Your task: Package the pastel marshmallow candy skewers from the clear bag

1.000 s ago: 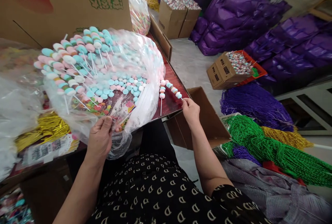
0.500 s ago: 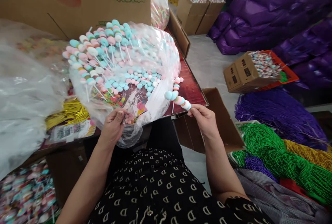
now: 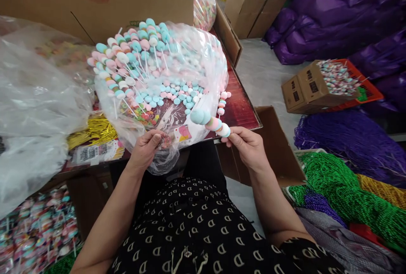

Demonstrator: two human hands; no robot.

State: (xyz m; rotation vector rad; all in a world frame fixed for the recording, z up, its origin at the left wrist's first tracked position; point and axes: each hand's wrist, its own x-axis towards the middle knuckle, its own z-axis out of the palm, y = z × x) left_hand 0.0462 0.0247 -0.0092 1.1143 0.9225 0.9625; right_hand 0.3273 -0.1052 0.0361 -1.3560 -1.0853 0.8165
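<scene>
Grips a marshmallow skewer (image 3: 212,124) in the right hand (image 3: 247,145), above the bench (image 3: 242,100) near its front right corner, pinching at the lower end, probably to spare the soft stack from squeezing. Points the candy end up and inward, away from the right edge, seemingly for free space around it. Pinches a clear plastic wrapper (image 3: 165,142) between thumb and fingers of the left hand (image 3: 142,149), about midway along the front edge, perhaps to stop such light film from slipping; too glossy to tell any contents. Holds the two hands apart, both closed on these things.

Has a second skewer (image 3: 222,104) lying by the right edge, just outside a large plastic bag (image 3: 203,58), likely for easy reach. Has piled skewers (image 3: 127,54) toward the back left, with loose candy discs (image 3: 180,94) and gummy rings (image 3: 144,116) nearer the front edge, apparently gathered by the bag. Has gold twist ties (image 3: 93,132) and printed packets (image 3: 95,153) farther left along the front edge, presumably placed within the left hand's reach.
</scene>
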